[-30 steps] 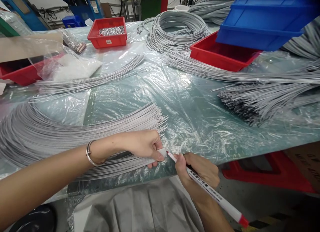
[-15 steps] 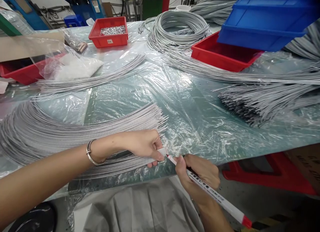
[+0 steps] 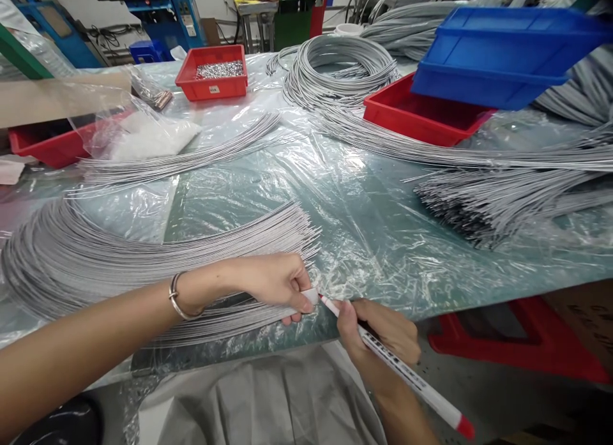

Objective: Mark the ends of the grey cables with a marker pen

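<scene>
My left hand (image 3: 280, 280) is closed, pinching a small white piece (image 3: 311, 295), perhaps paper or a label, between thumb and fingers. It rests over the ends of a curved bundle of thin grey wires (image 3: 143, 256); whether it also grips some of them is hidden. Close to the table's front edge, my right hand (image 3: 380, 330) is wrapped round a white marker (image 3: 407, 376) with a red end. Its red tip points left at the white piece's edge, touching it or very nearly so.
Beyond the hands lie a smaller wire bundle (image 3: 191, 156), a wire coil (image 3: 335, 68) and dark-tipped wires (image 3: 483, 202) on plastic sheeting (image 3: 364, 241). A red bin (image 3: 213, 87) holds small metal parts. Blue bins (image 3: 488, 68) sit on another red bin (image 3: 412, 122).
The whole scene sits slightly lower in view as the camera has shifted. The marker's tip has drawn back a little from the white piece, both hands keeping their grips.
</scene>
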A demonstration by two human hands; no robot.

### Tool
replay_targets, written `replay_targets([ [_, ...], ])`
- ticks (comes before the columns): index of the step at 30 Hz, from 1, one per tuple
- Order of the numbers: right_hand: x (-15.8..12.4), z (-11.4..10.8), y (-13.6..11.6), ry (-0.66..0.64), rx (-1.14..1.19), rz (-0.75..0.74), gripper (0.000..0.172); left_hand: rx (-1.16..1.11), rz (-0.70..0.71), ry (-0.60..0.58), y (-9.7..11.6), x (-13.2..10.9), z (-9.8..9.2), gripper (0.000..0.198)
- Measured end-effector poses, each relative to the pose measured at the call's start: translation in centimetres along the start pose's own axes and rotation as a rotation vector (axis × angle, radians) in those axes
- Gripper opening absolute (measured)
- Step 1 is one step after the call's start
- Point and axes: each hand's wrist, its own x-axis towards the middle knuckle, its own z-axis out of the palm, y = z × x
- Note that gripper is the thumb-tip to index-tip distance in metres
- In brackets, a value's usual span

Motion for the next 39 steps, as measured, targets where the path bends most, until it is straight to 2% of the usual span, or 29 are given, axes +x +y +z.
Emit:
replay_targets([
  [4, 0.4, -0.1, -0.2, -0.026, -0.006, 0.003, 0.028, -0.021, 0.028, -0.003, -0.2, 0.0, 0.0, 0.023],
  [15, 0.1, 0.1, 0.0, -0.045, -0.032, -0.029, 0.029, -0.011, -0.010, -0.002, -0.2, 0.1, 0.0, 0.024],
  [21, 0.2, 0.0, 0.1, -0.007, -0.011, -0.039, 0.026, -0.058, -0.010, -0.010, -0.3, 0.2, 0.1, 0.019],
  [28, 0.2, 0.3, 0.0, -0.035, -0.042, -0.024, 0.029, -0.025, 0.002, -0.006, -0.1, 0.1, 0.1, 0.021],
  [33, -0.1, 0.7, 0.3, 0.042, -0.019, -0.062, 0.031, -0.007, -0.006, 0.003, 0.1, 0.0, 0.0, 0.022],
  [39, 0.0, 1.0, 0.2, 0.036, -0.023, -0.094, 0.031, -0.055, -0.007, 0.017, 0.0, 0.0, 0.2, 0.018],
])
